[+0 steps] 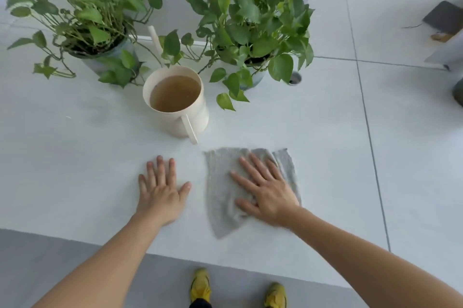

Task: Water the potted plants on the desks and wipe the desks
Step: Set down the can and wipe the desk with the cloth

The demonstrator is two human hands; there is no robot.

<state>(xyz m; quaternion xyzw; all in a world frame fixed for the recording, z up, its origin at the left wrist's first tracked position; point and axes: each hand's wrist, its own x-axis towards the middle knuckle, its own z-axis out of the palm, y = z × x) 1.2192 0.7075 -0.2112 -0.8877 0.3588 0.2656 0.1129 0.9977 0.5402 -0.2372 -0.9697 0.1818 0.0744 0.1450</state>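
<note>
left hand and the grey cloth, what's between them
Nothing: the head view shows only bare desk between the left hand and the grey cloth.

Your desk (75, 157) is a plain pale white with a faint grey-green cast and no pattern. The cloth (220, 195) on it is mid grey throughout, with a fine speckled texture. The watering can (190, 117) is cream, and the water (175, 93) in it is a murky yellow-brown. The left plant (82, 12) and the right plant (250, 14) have solid green leaves, a few of them a lighter yellow-green. The left pot (91, 63) is pale grey-white and the right pot (259, 77) pale blue-grey. Your shoes (200, 285) are bright yellow. The floor (50, 252) below the desk edge is plain grey.
</note>
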